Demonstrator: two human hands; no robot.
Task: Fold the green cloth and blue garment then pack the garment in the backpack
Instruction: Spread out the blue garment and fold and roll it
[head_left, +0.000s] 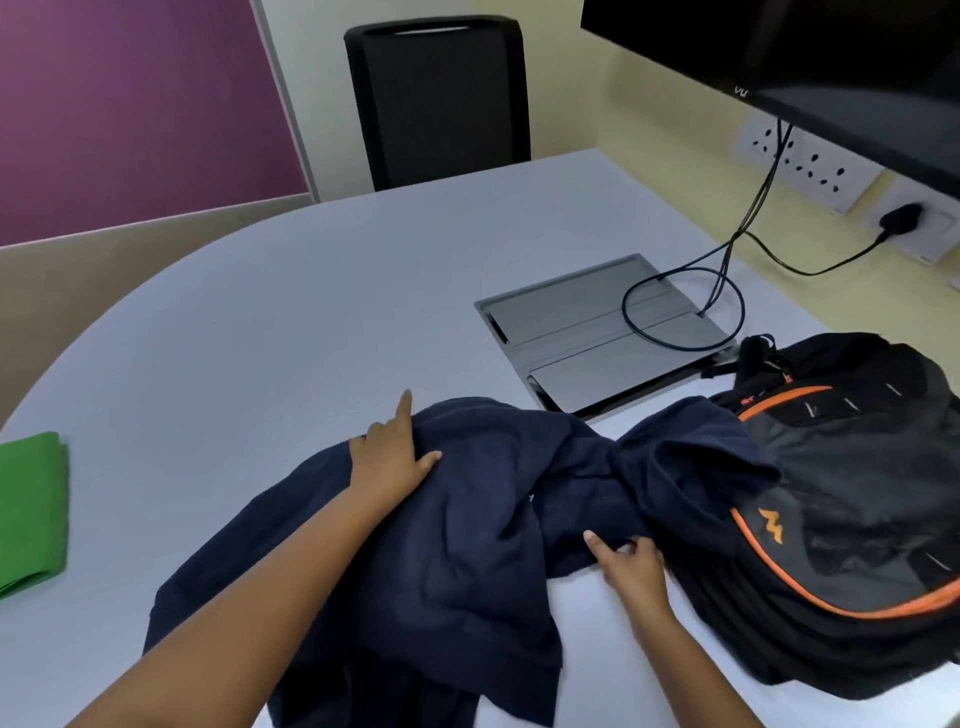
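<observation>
A dark blue garment (467, 525) lies crumpled across the near middle of the white table (270, 312); its right part drapes onto the backpack. My left hand (389, 457) rests flat on the garment's upper left part, index finger stretched out. My right hand (631, 566) pinches a fold at the garment's lower right edge. The black backpack (852, 514) with orange trim lies on its side at the right. A folded green cloth (31, 509) sits at the table's left edge.
A grey cable box lid (587, 332) is set into the table behind the garment, with black cables (727, 291) looping up to wall sockets. A black chair (441, 98) stands at the far side. A dark screen (831, 62) hangs at top right.
</observation>
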